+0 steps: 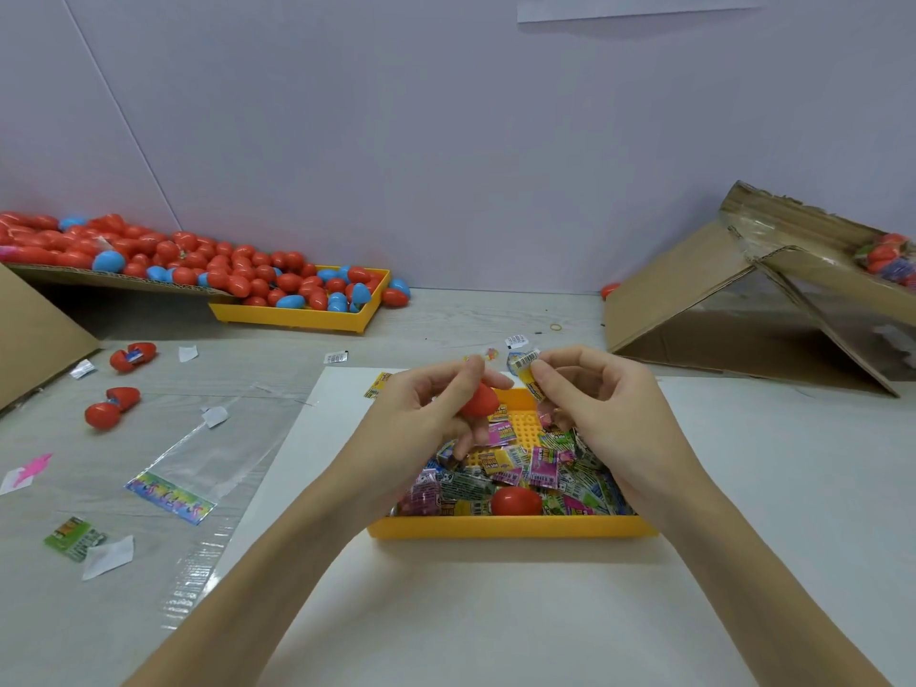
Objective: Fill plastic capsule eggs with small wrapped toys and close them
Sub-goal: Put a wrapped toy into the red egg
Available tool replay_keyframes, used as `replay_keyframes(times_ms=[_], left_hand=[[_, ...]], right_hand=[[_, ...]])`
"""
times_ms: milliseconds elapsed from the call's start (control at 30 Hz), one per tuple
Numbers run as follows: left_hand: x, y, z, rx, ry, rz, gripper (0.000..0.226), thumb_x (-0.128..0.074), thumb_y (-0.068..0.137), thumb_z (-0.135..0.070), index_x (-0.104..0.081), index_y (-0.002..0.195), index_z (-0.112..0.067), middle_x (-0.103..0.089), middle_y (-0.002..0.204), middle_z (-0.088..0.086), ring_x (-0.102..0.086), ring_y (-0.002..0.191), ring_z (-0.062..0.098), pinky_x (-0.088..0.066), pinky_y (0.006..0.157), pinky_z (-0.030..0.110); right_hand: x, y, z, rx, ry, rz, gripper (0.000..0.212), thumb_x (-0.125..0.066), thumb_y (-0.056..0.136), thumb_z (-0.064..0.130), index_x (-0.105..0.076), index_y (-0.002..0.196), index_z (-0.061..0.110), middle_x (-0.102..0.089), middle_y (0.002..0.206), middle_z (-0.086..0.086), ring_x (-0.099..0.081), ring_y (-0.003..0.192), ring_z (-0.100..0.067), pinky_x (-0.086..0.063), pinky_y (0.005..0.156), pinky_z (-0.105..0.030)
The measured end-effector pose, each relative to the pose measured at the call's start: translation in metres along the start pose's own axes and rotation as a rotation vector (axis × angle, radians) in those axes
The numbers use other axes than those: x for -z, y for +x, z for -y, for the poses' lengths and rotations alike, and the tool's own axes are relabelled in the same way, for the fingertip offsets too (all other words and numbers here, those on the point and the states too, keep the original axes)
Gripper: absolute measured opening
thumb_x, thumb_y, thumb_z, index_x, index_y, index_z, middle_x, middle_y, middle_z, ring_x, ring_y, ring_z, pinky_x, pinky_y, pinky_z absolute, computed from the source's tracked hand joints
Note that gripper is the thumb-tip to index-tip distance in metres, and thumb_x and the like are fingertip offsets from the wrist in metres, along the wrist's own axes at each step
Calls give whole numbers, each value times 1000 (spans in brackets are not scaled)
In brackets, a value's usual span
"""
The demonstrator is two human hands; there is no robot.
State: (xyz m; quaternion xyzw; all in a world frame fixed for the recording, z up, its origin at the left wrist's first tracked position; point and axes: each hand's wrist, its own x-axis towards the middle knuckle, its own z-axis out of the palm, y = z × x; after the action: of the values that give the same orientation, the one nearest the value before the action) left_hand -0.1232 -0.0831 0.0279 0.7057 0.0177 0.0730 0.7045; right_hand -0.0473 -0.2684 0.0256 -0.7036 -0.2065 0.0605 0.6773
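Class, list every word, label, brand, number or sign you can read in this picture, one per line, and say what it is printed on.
No text can be read with certainty.
Wrapped toys in the near yellow tray: bold lettering, too blurred to read.
Packet pinched by the right hand: a barcode, digits too small.
Colourful strip on the clear bag: print blurred.
Green packet on the table: illegible.

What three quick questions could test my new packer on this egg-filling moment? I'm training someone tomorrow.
1. True or false: the left hand holds a blue egg.
2. What does the right hand pinch? A) rubber band B) wrapped toy C) egg half
3. Fill in: a loose red egg lies in the near yellow ____.

Key: 1. False, a red egg piece. 2. B, a wrapped toy. 3. tray.
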Motion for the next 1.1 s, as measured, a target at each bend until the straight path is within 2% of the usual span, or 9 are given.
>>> replay_keyframes(times_ms=[100,167,200,333,467,667,900,1100], left_hand=[[3,1,-5,148,-267,118,32,-66,94,-26,-76,120,-11,-59,86,13,-56,69,20,-53,65,18],[4,-2,-5,108,-145,145,33,-66,98,-13,-70,131,-16,-67,91,12,-60,76,21,-54,69,19],[3,-3,-5,54,-43,132,33,-63,102,-13,-68,133,-20,-71,93,9,-65,79,20,-54,72,20],[-2,-7,-6,-82,87,22,23,-67,99,-22,-67,121,-18,-78,104,0,-76,92,18,-57,79,19],[-4,-7,-6,-116,119,-4,25,-74,89,-29,-74,114,-22,-79,103,-4,-77,92,16,-57,81,17],[-6,-7,-8,-143,111,-58,27,-70,86,-37,-74,112,-34,-80,100,-8,-77,90,11,-56,78,12],[-7,-8,-9,-146,87,-58,25,-68,91,-33,-75,115,-32,-79,101,-7,-77,90,13,-55,79,13],[-6,-8,-9,-152,85,-62,25,-64,94,-33,-75,116,-29,-79,101,-4,-77,89,15,-55,81,14]], right_hand=[[2,0,-1,6,-43,-3,11,-70,98,21,-78,102,27,-79,89,3,-68,69,-13,-60,64,-27],[1,0,-1,14,-54,13,15,-69,99,18,-79,103,27,-79,93,3,-73,82,-22,-63,75,-39],[1,0,-1,18,-50,14,14,-69,98,18,-79,103,26,-79,94,3,-74,86,-21,-63,78,-41],[0,-1,0,15,-33,-1,8,-72,95,27,-79,99,26,-79,90,3,-75,86,-15,-63,72,-28],[0,-2,2,27,-23,3,8,-73,94,33,-80,93,29,-78,85,0,-73,78,-13,-60,70,-25],[-2,-2,3,18,17,36,12,-73,91,40,-80,91,31,-76,79,1,-67,70,-8,-57,66,-21],[-2,-2,3,33,-10,19,11,-73,93,34,-80,92,25,-74,74,4,-65,66,-5,-53,62,-17],[-3,-3,5,33,-19,44,12,-73,92,36,-79,92,26,-74,75,3,-66,67,-7,-53,64,-17]])
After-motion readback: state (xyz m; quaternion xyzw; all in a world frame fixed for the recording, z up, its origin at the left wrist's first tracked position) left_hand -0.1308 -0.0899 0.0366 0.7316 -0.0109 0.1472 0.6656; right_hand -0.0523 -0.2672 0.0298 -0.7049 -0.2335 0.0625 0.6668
